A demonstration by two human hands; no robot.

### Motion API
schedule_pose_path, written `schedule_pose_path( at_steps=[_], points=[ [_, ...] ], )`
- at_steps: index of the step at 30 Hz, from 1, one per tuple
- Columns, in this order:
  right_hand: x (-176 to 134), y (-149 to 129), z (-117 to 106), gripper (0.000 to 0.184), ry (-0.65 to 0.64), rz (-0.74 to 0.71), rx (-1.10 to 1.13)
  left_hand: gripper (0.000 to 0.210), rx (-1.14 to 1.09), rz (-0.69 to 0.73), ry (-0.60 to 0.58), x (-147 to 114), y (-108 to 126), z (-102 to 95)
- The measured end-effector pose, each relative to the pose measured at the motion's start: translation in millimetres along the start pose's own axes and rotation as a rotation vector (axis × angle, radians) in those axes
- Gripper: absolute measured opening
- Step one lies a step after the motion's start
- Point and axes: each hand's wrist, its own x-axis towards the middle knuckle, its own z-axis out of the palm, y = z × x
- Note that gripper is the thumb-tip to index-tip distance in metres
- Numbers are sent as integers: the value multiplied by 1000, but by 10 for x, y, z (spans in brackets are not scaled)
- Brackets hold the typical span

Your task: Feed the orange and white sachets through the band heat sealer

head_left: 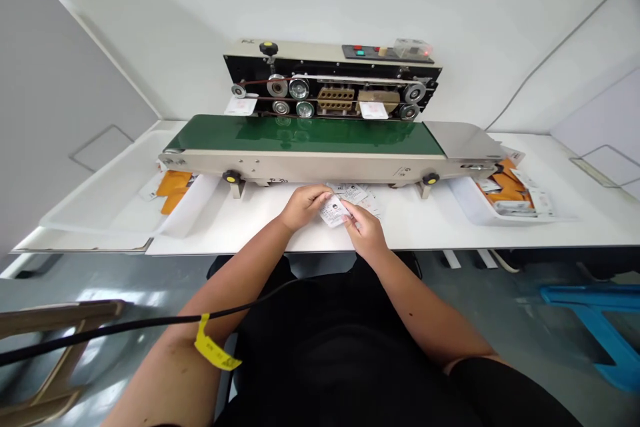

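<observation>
A small white printed packet (pixel 334 212) is held above the front of the white table. My left hand (pixel 303 205) pinches its upper left side, and my right hand (pixel 366 229) grips its right edge between thumb and fingers. Just behind the hands, several similar white packets (pixel 356 193) lie in a loose pile, partly under the sealing machine's conveyor (pixel 310 135). Two more white packets hang in the band sealer's sealing head: one packet (pixel 374 110) at the right, the other packet (pixel 241 105) at the left end.
A white bin (pixel 493 213) with orange and white packets stands at the right. Another translucent bin (pixel 193 213) at the left holds some orange packets (pixel 173 190). Black knobs (pixel 231 177) stick out from the conveyor's front. A black cable (pixel 150 322) with a yellow tag crosses over my left arm.
</observation>
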Motion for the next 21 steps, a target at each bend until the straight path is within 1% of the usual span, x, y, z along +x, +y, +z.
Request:
schedule_pose_path(
  at_steps=[3,5,8,11,14,17,19,21],
  points=[
    [-56,21,-4,35,149,75,33,42,-28,-75,-4,6,2,34],
    [-96,39,-1,32,233,127,85,39,-58,-125,-41,4,-18,65],
    [-115,73,15,30,347,246,226,36,-127,-167,-103,4,-72,105],
    [-92,97,30,31,427,339,354,37,-208,-189,-122,18,-113,120],
    [-53,103,28,38,423,382,478,39,-365,-244,-129,36,-120,121],
    [-6,87,28,50,310,391,606,43,-542,-275,-147,39,-118,131],
    [38,60,28,47,226,395,616,44,-592,-258,-188,31,-122,144],
    [117,26,-6,39,200,402,583,41,-542,-189,-222,22,-124,150]
  ],
)
